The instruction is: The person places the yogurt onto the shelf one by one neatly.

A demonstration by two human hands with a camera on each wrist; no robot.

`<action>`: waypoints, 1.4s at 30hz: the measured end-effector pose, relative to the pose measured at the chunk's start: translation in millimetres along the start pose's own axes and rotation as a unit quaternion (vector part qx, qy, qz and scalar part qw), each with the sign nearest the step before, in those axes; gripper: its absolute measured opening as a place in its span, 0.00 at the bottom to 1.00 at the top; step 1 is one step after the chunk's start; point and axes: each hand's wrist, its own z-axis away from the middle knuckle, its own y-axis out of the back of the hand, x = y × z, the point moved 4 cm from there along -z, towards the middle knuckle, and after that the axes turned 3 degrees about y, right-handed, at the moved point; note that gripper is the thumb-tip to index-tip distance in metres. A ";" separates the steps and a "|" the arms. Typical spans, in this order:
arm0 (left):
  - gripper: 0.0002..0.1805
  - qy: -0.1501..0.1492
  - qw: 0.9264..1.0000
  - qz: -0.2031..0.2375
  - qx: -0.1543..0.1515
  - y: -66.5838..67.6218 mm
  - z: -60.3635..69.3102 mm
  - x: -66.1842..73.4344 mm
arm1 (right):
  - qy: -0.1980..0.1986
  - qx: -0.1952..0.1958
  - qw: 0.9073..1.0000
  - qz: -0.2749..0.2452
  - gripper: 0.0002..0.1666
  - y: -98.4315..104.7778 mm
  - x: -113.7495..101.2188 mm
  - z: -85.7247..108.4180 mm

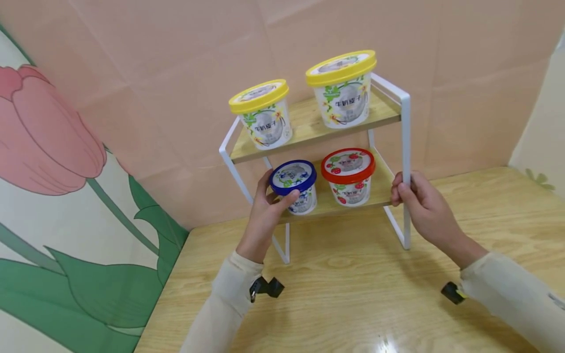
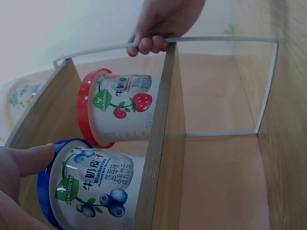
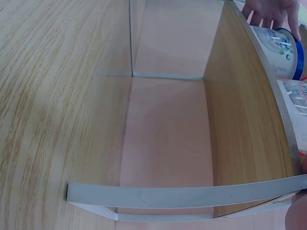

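On the lower shelf of a two-tier rack with a white metal frame, a milk dessert tub with a blue lid stands on the left. My left hand holds it, thumb at the front near the lid and fingers round its far side. Beside it is a red-lidded strawberry tub, untouched. My right hand grips the rack's right front post at the height of the lower shelf. In the left wrist view, blueberries show on the blue-lidded tub, its base at the shelf board.
Two yellow-lidded tubs stand apart on the upper shelf. The rack's feet rest on a wood-grain table. Behind is a pink backdrop; a tulip-patterned wall covering is at the left.
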 end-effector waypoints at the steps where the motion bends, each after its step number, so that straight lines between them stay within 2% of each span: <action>1: 0.49 0.001 1.000 -0.003 0.003 0.1 0.0 -0.4 | 0.000 0.000 1.000 -0.001 0.08 0.0 -0.1 0.1; 7: 0.51 0.005 1.000 -0.011 0.012 -0.2 0.2 -0.7 | -0.002 -0.005 1.000 -0.003 0.08 -0.2 -0.1 0.2; 13: 0.55 0.007 1.000 -0.020 0.001 0.3 2.5 0.8 | -0.002 -0.011 1.000 -0.006 0.08 0.5 -0.8 0.2; 16: 0.56 -0.006 1.000 -0.030 -0.003 2.1 7.6 -0.3 | -0.002 -0.010 1.000 -0.018 0.08 -0.3 -1.5 0.1; 20: 0.54 -0.052 0.996 -0.068 0.006 4.5 22.6 -5.9 | -0.001 -0.011 1.000 -0.027 0.08 -2.0 -1.8 -0.4; 24: 0.47 -0.105 0.987 -0.116 0.023 6.4 44.2 -15.7 | -0.002 -0.012 1.000 -0.017 0.08 -2.0 -1.6 -0.5; 28: 0.31 -0.146 0.981 -0.120 0.039 12.1 60.1 -25.9 | -0.002 -0.012 1.000 0.005 0.09 0.1 -0.7 0.3; 30: 0.21 -0.162 0.978 -0.130 0.037 17.2 64.2 -31.6 | -0.001 -0.011 1.000 0.007 0.08 0.7 -0.1 0.8; 32: 0.12 -0.170 0.971 -0.169 0.020 23.2 66.5 -38.5 | 0.000 -0.010 1.000 0.001 0.08 0.8 0.5 1.2; 34: 0.09 -0.161 0.957 -0.239 -0.021 29.8 68.5 -47.2 | 0.001 -0.008 1.000 -0.008 0.08 0.4 0.9 1.5; 35: 0.09 -0.152 0.947 -0.280 -0.043 33.8 69.5 -52.0 | 0.001 -0.007 1.000 -0.011 0.08 -0.1 0.8 1.6; 36: 0.10 -0.146 0.932 -0.326 -0.062 38.1 70.6 -56.5 | 0.000 -0.008 1.000 -0.013 0.08 -0.7 0.9 1.7; 38: 0.12 -0.138 0.890 -0.425 -0.085 48.5 72.3 -65.6 | -0.001 -0.008 1.000 -0.015 0.08 -1.4 1.0 1.5; 39: 0.14 -0.140 0.868 -0.468 -0.086 54.1 72.5 -69.3 | -0.001 -0.008 1.000 -0.011 0.08 -1.5 0.7 1.3; 42: 0.17 -0.153 0.804 -0.572 -0.055 69.7 70.2 -79.5 | 0.000 -0.006 1.000 0.005 0.07 -0.2 -0.2 0.7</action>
